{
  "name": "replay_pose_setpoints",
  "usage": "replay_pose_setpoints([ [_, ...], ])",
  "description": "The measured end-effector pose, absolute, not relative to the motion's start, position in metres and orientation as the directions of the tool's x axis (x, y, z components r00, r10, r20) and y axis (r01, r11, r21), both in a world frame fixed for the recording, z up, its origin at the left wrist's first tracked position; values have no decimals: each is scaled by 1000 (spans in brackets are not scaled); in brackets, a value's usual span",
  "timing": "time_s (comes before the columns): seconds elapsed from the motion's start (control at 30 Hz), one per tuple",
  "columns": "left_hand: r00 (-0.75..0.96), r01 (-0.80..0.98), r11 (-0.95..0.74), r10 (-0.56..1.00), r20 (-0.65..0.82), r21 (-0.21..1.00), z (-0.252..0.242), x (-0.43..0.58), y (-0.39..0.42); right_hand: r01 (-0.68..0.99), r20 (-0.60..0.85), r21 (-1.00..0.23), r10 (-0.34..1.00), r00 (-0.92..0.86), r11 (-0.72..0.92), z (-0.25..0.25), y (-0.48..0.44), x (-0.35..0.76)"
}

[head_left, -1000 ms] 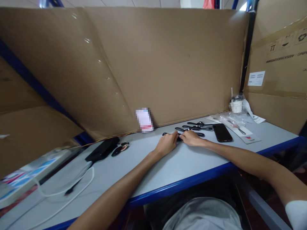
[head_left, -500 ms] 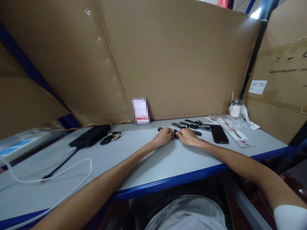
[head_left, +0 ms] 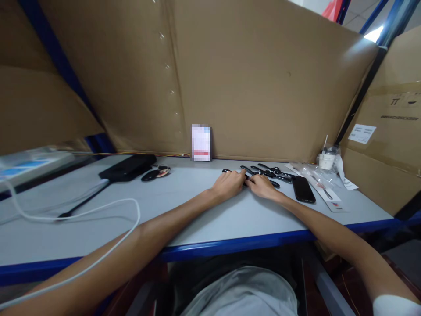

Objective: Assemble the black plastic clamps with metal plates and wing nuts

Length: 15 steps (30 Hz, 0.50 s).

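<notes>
My left hand (head_left: pixel 231 183) is closed around the near part of a black spokeshave; a rounded handle end (head_left: pixel 225 170) shows beyond its knuckles. Close against it, my right hand (head_left: pixel 262 186) also has its fingers closed on the tool, near its middle. The fingers hide most of the tool's body. Just behind my hands lie several similar black spokeshaves (head_left: pixel 275 170) with long two-sided handles. A black phone (head_left: pixel 303 189) rests on the table to the right of my right hand.
Clear plastic packaging with a card (head_left: pixel 332 193) lies right of the phone. A bagged cup (head_left: pixel 326 160) stands behind it. A propped phone (head_left: pixel 200 142) leans on the cardboard wall (head_left: pixel 250 87). Left are a black box (head_left: pixel 128 167), keys (head_left: pixel 151 174) and a white cable (head_left: pixel 133 206).
The view has shifted, so the scene sits differently in the frame. My left fingers have moved over the tool's middle, covering a red bit seen earlier. Both hands stay on the spokeshave.
</notes>
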State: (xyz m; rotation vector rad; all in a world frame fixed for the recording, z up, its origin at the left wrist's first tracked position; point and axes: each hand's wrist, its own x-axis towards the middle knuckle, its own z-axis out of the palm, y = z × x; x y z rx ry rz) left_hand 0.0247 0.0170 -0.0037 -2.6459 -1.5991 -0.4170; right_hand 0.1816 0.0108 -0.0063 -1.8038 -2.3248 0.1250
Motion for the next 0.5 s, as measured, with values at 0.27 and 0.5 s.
replay_pose_setpoints([
  [0.27, 415, 886, -439, 895, 167, 151, -1, 24, 21, 950, 97, -175, 965, -244, 258, -4, 11, 182],
  [0.5, 548, 808, -585, 788, 280, 66, -7, 19, 20, 920, 40, -296, 965, -259, 258, 3, 13, 184],
])
